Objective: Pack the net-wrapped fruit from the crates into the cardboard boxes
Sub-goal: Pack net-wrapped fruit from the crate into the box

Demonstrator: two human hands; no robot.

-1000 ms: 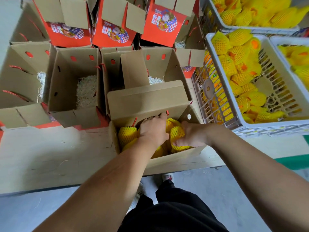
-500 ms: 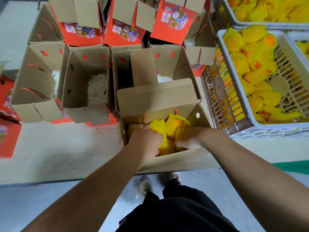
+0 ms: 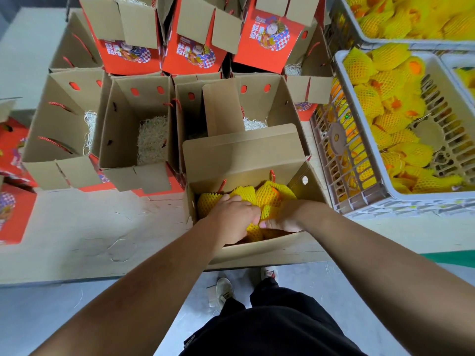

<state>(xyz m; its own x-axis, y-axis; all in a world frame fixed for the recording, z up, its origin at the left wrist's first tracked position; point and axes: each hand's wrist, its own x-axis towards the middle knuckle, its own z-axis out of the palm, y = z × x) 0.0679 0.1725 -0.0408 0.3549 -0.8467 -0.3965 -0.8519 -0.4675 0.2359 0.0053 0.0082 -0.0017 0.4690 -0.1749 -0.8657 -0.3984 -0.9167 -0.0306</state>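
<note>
Your left hand point(image 3: 232, 217) and right hand point(image 3: 281, 219) cover most of the net-wrapped fruit point(image 3: 268, 194) in the nearest cardboard box point(image 3: 244, 155); your fingertips are buried among it. The upper crate point(image 3: 344, 29) is cut off by the top edge. Box print is too small to read.

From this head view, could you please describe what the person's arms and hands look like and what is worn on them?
Both forearms are bare up to the frame edge: no sleeves, gloves, watch, rings or wristbands show on the left hand or the right hand. Below them the person wears black trousers and light-coloured shoes. No markings are visible on either arm.
</note>
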